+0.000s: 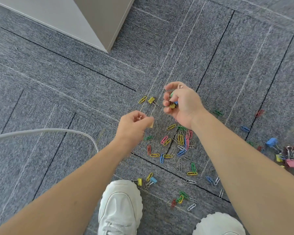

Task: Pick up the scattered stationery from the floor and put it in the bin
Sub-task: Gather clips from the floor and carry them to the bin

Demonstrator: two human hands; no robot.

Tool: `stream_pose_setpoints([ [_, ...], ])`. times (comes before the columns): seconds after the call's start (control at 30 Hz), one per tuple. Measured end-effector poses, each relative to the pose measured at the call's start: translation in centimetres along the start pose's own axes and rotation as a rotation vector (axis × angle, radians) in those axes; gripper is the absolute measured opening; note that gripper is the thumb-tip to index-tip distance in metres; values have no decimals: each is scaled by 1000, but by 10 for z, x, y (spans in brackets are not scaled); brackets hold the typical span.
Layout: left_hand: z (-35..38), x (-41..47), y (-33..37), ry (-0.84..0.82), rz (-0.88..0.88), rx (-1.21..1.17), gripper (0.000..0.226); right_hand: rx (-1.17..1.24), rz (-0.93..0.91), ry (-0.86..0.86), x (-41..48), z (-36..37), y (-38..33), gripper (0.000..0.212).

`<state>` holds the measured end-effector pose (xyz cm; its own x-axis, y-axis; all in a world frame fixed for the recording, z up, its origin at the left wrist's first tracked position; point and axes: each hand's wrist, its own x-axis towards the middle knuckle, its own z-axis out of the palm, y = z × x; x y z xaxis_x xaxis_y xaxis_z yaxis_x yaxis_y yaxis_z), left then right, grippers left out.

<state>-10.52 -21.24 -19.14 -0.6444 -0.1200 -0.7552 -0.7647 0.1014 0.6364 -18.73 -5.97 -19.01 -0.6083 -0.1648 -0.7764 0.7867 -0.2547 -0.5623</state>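
Note:
Coloured paper clips [180, 141] and binder clips lie scattered on the grey carpet. My right hand [182, 103] is cupped above them, its fingers curled round several small binder clips [173, 104], green, blue and yellow. My left hand [134, 124] hovers to its left and pinches a small yellowish binder clip [151, 124] between thumb and fingers. A yellow binder clip [152, 100] and a yellow paper clip [142, 99] lie just beyond the left hand. More binder clips [290, 158] are piled at the right edge. No bin is in view.
A white cabinet corner [107, 46] stands on the carpet at the upper left. A grey cable [58, 130] curves across the floor on the left. My two white shoes [120, 207] are at the bottom, with clips lying close to them.

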Motion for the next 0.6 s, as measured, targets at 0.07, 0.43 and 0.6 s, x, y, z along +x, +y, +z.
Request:
stream_pose_setpoints([
  [0.07,-3,-6,-1,-50,-81,-296,20,-70,-1,-10,1,7,0,37],
  [0.43,-10,-22,-8,-162,-231,-487,12,-1426,-346,215,18,31,15,33],
  [0.6,-17,-20,-14,-190,-247,96,51,-1344,-326,186,18,23,17,25],
])
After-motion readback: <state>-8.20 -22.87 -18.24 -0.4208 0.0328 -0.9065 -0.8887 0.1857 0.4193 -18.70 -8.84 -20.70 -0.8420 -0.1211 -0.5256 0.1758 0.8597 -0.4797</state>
